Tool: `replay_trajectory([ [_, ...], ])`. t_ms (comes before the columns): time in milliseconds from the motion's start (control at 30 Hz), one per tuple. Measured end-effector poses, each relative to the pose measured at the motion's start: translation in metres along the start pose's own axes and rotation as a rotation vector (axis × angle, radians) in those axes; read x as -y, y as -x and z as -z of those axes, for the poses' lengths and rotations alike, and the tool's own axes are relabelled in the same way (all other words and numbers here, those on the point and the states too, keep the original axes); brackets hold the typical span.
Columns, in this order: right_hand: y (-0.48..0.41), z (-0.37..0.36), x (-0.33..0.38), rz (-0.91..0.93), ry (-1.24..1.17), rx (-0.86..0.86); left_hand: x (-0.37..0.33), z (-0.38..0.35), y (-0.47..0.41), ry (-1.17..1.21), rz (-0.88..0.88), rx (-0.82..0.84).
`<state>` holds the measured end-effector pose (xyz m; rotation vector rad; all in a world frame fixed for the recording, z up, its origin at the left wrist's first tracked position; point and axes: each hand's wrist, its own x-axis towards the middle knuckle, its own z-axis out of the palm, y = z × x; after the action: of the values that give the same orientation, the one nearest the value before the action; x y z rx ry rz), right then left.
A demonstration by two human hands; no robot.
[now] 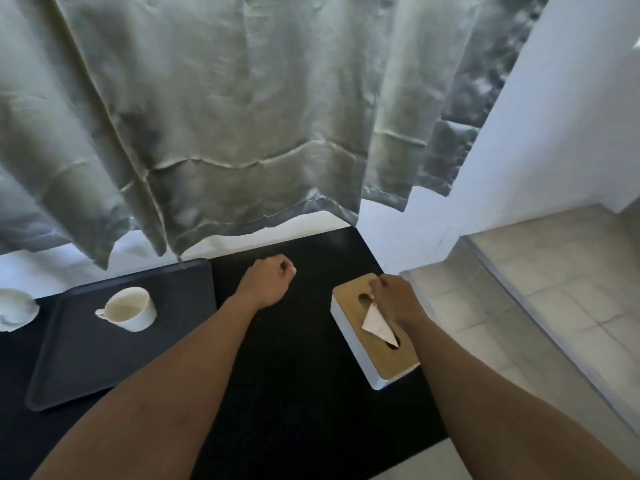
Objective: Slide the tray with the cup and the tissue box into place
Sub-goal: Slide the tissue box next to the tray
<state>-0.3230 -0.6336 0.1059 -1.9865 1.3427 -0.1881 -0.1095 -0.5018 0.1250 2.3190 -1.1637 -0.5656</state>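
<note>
A dark tray [86,368] lies on the left of the black table [294,375]. A white cup [130,310] stands on the tray, handle to the left. The tissue box [388,358], white with a wooden lid, sits off the tray near the table's right edge. A tissue [377,323] sticks out of its slot. My right hand [394,299] rests on the far end of the lid, fingers pinched at the top of the tissue. My left hand [270,282] hovers as a closed fist over the table between tray and box, holding nothing.
A white crumpled object [15,308] sits at the table's far left. A grey-green curtain [225,116] hangs over the table's back edge. White wall [554,133] and tiled floor [536,306] lie to the right, beyond the table's edge.
</note>
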Motion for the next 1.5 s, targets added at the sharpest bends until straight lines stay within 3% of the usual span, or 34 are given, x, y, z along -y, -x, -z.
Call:
replay_trajectory([
  [100, 0.009, 0.015, -0.045, -0.028, -0.005, -0.005, -0.033, -0.029, 0.000, 0.007, -0.012, 0.042],
  [200, 0.007, 0.036, -0.116, -0.208, -0.068, -0.076, -0.082, -0.087, -0.017, -0.043, -0.028, 0.181],
  [500, 0.041, -0.001, -0.137, -0.519, -0.302, -0.180, -0.077, -0.106, -0.027, -0.072, 0.029, 0.256],
  [800, 0.051, -0.046, -0.130, -0.784, -0.562, -0.123, -0.082, -0.136, -0.046, -0.138, 0.055, 0.338],
  [1100, 0.048, -0.053, -0.132, -0.783, -0.667, -0.088, -0.076, -0.150, -0.056, -0.084, 0.102, 0.356],
  [1300, 0.050, -0.058, -0.130, -0.845, -0.741, -0.197, -0.072, -0.151, -0.053, -0.091, 0.168, 0.327],
  [1500, 0.044, -0.057, -0.127, -0.775, -0.543, -0.243, -0.062, -0.150, -0.045, -0.069, 0.362, 0.336],
])
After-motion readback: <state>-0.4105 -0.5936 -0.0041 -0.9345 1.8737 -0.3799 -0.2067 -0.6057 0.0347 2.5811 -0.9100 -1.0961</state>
